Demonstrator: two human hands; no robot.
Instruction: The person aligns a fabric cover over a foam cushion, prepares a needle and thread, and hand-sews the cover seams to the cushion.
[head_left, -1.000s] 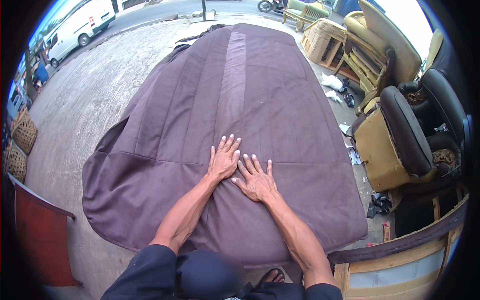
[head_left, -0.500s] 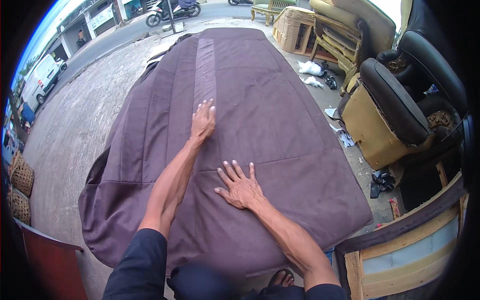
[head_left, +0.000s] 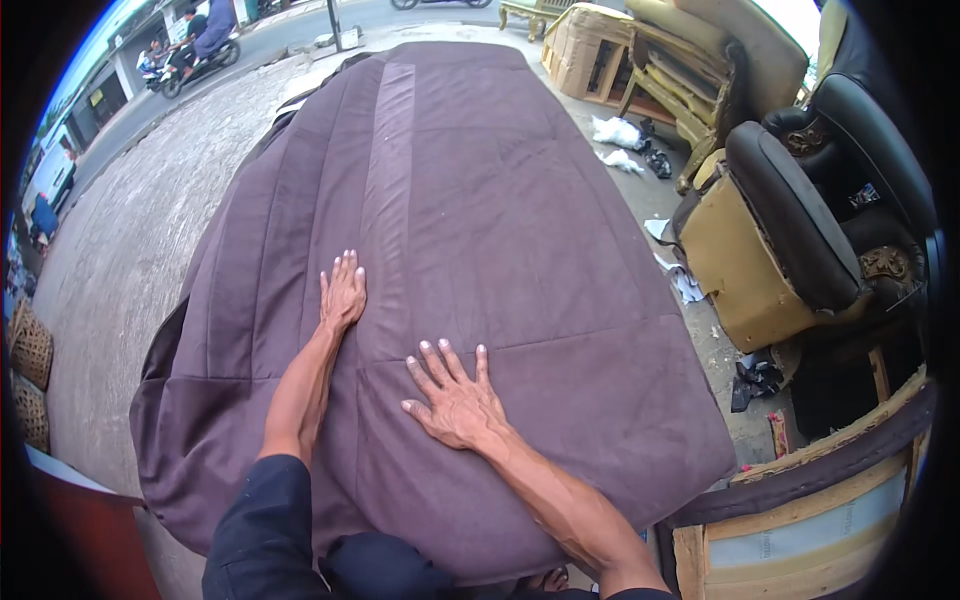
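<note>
A large purple-brown fabric cover (head_left: 540, 240) with stitched seams and a lighter lengthwise strip spreads over a broad padded shape in front of me, hanging in folds at the left. My left hand (head_left: 343, 290) rests on it left of the strip, fingers extended and pointing away from me. My right hand (head_left: 455, 400) lies flat nearer to me, fingers spread, just below a crosswise seam. Both hands hold nothing; what lies beneath the cover is hidden.
Dismantled armchairs (head_left: 785, 215), a cardboard-clad frame (head_left: 575, 55), white stuffing (head_left: 617, 132) and a wooden frame (head_left: 790, 540) line the right. At left are woven baskets (head_left: 32, 345), a red panel (head_left: 85, 530) and concrete ground (head_left: 110, 300). Riders on motorbikes (head_left: 195, 60) pass on the road beyond.
My hands began side by side; my left went forward along the strip, then moved left and back toward me. My right has shifted left and down. Road traffic has moved.
</note>
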